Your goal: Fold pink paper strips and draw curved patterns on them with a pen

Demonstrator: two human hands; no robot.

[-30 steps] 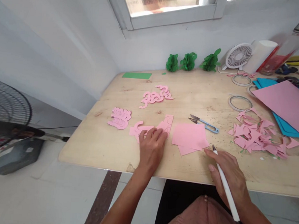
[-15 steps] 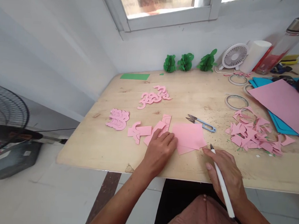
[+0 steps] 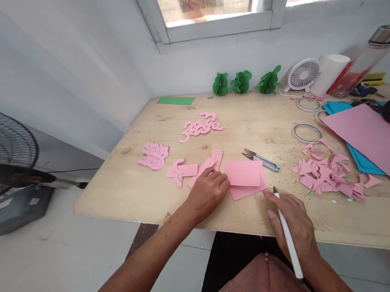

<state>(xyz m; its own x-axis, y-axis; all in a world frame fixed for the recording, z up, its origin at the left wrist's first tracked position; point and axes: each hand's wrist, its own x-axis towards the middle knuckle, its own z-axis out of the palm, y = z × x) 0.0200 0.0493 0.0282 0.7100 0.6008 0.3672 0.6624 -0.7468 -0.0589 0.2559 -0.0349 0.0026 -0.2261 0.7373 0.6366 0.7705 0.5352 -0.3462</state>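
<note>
My left hand is closed, its bent fingertips at the left edge of a pink paper sheet. That sheet lies over another pink sheet, and its lower edge stands slightly raised. In my right hand is a white pen, held between thumb and fingers with its dark tip pointing up and away. Just left of my left hand lie a cut pink piece and a pink strip with curved drawn lines. Behind the sheet rest blue-handled thread snips.
Cut pink shapes lie in a stack and a loose pile. Pink scraps, tape rolls and larger pink paper are on the right. Green paper figures, a small fan and a bottle stand along the wall.
The upper pink sheet has shifted up and left, its lower edge now raised, showing more of the sheet beneath. My left hand moved slightly; my right hand still holds the pen.
</note>
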